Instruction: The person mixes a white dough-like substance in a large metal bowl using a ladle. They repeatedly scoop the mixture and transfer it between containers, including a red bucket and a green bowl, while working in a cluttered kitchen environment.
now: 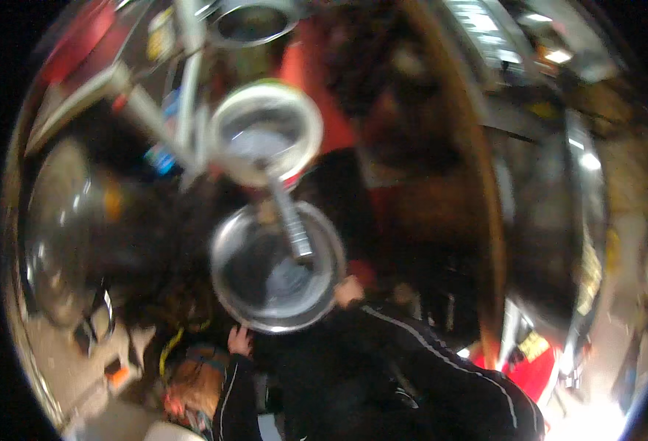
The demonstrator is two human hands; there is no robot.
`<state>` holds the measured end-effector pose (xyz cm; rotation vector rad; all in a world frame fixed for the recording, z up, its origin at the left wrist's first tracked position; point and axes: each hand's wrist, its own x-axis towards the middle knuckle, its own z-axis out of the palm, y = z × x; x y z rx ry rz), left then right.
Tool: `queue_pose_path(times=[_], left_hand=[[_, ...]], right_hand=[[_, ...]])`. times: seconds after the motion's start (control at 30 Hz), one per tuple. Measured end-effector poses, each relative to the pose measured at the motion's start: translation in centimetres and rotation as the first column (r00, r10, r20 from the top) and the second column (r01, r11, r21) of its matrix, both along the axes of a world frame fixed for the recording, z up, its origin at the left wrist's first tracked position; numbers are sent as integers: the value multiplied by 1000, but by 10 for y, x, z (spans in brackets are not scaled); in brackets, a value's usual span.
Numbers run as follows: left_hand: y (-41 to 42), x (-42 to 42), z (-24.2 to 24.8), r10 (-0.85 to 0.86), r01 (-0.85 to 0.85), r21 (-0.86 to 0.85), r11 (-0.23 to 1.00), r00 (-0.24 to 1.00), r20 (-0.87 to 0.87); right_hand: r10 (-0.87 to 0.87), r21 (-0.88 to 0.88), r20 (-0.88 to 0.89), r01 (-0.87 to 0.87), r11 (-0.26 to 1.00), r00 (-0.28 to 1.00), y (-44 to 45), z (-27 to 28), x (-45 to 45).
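Note:
A round, shiny metal bowl [222,264] is in front of my body, with a pale, blurred patch inside it. My right hand [350,291] is on the right side of its rim and seems to grip it. At the bowl's lower left edge is my left hand [240,340], fingers toward the rim; blur hides whether they hold it. A grey, ridged bar or handle [292,220] reaches over the bowl from a white bucket [314,129] just beyond. Something pale lies inside the bucket.
Another round metal-rimmed vessel [255,41] stands farther off. Whitish pipes or bars [189,82] rise at the upper left. A long brown edge [484,220] runs down the right side. Cardboard [70,353] lies lower left, and a red object [531,372] sits lower right.

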<state>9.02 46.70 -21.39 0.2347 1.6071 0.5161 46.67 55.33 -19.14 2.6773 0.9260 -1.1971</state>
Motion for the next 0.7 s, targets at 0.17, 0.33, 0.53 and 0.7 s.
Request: queue_pose_path(times=[0.17,0.33,0.53,0.7], left_hand=[[-55,-30,-3,-220,220,8,976,974,62],[-70,-59,-18,-801,629,-529,569,570,-183],[17,-107,-2,-969,954,-236,-183,-216,-123],[97,-71,59,-681,683,81,726,698,222]], right_hand=[[-130,-33,-127,126,991,983,-51,69,-31],[-150,209,-196,191,959,969,-92,153,-34],[-311,305,-352,422,854,883,-162,218,-12],[-411,377,-640,731,568,649,-217,251,8]])
